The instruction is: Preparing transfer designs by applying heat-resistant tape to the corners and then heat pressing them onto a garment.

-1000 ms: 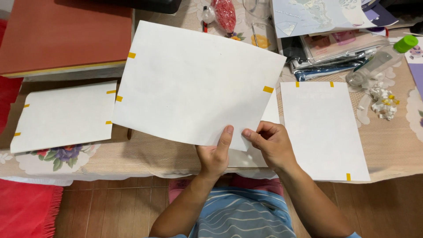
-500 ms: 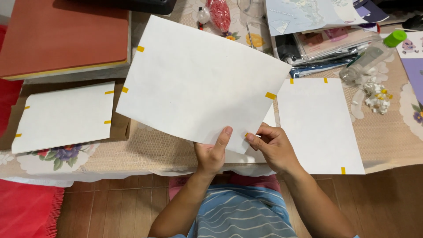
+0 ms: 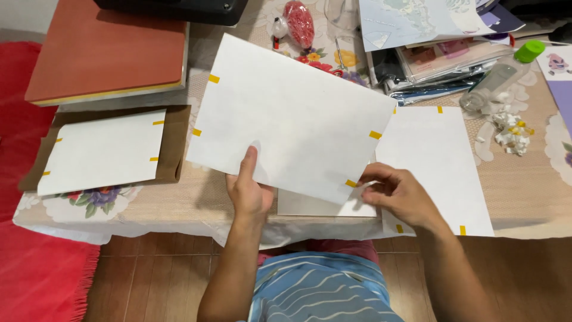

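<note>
— What has changed around the large white sheet of paper with small yellow tape tabs (image 3: 295, 116)?

— It hangs tilted above the near table edge. The left hand (image 3: 249, 194) pinches its near edge, thumb up on the face, as before. The right hand (image 3: 398, 195) has slid right, out to the near right corner, fingers pinched at a yellow tab.

— And nearby?

— A second taped white sheet (image 3: 438, 164) lies flat just right; a smaller one on brown paper (image 3: 104, 150) lies left.
</note>
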